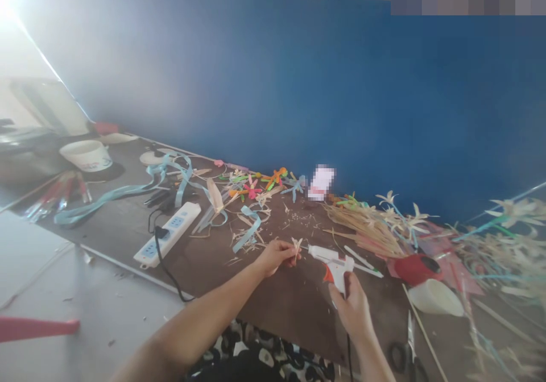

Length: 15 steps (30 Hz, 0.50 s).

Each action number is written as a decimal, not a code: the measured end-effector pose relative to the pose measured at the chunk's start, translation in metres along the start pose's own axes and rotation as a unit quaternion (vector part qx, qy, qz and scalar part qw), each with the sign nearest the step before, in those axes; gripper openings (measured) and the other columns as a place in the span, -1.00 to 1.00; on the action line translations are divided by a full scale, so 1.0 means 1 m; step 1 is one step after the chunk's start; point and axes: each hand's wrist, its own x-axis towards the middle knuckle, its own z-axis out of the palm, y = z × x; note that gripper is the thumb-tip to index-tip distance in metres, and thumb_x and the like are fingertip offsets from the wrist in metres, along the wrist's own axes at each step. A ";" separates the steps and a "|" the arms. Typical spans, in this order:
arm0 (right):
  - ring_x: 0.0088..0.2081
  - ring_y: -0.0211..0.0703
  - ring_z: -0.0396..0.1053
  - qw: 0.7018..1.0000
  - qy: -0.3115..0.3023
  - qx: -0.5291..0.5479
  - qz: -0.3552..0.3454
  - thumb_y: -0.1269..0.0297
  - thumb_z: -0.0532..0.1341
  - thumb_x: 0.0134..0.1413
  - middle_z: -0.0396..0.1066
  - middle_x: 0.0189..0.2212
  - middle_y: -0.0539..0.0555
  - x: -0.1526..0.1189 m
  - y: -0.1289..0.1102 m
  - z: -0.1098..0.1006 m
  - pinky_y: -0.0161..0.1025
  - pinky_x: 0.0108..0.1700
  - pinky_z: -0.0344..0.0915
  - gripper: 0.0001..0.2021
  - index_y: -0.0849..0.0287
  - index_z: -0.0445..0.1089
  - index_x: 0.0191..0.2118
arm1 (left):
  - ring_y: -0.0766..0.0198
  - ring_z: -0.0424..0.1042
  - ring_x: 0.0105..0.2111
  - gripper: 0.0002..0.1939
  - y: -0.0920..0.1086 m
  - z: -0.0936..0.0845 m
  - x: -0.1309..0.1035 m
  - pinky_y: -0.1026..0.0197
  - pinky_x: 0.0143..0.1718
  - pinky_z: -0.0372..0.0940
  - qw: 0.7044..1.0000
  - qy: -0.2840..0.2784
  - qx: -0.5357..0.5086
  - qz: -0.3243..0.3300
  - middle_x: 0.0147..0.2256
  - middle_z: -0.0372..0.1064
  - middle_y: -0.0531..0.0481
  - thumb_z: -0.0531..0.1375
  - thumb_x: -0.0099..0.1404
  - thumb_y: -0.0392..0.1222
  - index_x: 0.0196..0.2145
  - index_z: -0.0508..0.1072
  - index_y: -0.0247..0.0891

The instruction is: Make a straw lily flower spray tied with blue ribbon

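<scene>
My left hand (276,258) pinches a small pale straw flower (296,246) between thumb and fingers, just above the brown table (273,308). My right hand (353,308) is wrapped round the handle of a white hot glue gun (330,256) with an orange trigger. The gun's nozzle points left, close to the flower; whether they touch I cannot tell. Its black cord hangs below my right wrist. Beyond my hands, pale scraps (302,220) are strewn on the tabletop.
On the left are a white power strip (173,234), light blue ribbon (115,195) and a white bowl (87,154). Colourful craft flowers (251,189) lie along the blue partition (273,81). Dried strips (367,225), a red roll (416,269), a cream roll (437,298) and scissors (410,342) are at right.
</scene>
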 end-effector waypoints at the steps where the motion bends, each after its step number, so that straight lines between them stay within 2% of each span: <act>1: -0.45 -0.17 0.29 1.000 0.001 -0.009 -0.001 0.22 0.09 -0.13 0.32 -0.47 0.02 0.000 0.000 0.000 -0.30 -0.39 0.22 -0.80 0.19 0.19 -0.32 | 0.44 0.26 -0.63 -0.70 0.000 0.000 0.000 0.37 -0.58 0.14 1.000 -0.001 0.002 -0.001 -0.57 0.35 -0.03 0.21 -0.03 -0.06 -0.46 0.45 -0.41; 9: -0.43 -0.17 0.30 0.999 0.009 -0.028 -0.018 0.23 0.08 -0.14 0.33 -0.45 0.04 0.002 -0.001 0.000 -0.31 -0.38 0.23 -0.79 0.19 0.19 -0.31 | 0.44 0.26 -0.61 -0.74 0.003 0.001 -0.002 0.38 -0.57 0.13 1.000 -0.026 0.006 0.002 -0.62 0.32 0.00 0.21 -0.01 -0.10 -0.47 0.45 -0.41; 15: -0.43 -0.17 0.31 0.999 -0.002 -0.031 -0.010 0.23 0.09 -0.14 0.33 -0.45 0.04 0.004 0.000 -0.002 -0.30 -0.37 0.24 -0.80 0.17 0.17 -0.32 | 0.45 0.25 -0.63 -0.73 0.004 0.001 -0.002 0.37 -0.57 0.14 1.000 -0.022 0.001 -0.003 -0.61 0.32 0.01 0.22 -0.04 -0.09 -0.47 0.45 -0.40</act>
